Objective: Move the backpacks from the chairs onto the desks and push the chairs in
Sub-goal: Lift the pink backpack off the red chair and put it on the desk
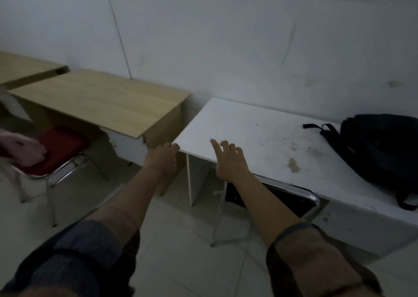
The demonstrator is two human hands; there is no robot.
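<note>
A black backpack [382,154] lies on the right end of the white desk [255,133]. Under that desk sits a black chair with a chrome frame [314,200], pushed in. My left hand [161,158] curls around the white desk's near left corner. My right hand [228,163] rests on the desk's front edge with its fingers spread and holds nothing. To the left stands a red-seated chair [61,149], pulled out from the wooden desk [101,100], with a pink backpack [22,152] on its seat at the frame's left edge.
A second wooden desk [24,68] stands at the far left against the white wall. A narrow gap separates the wooden desk from the white desk. Pale tiled floor [181,240] lies below my arms.
</note>
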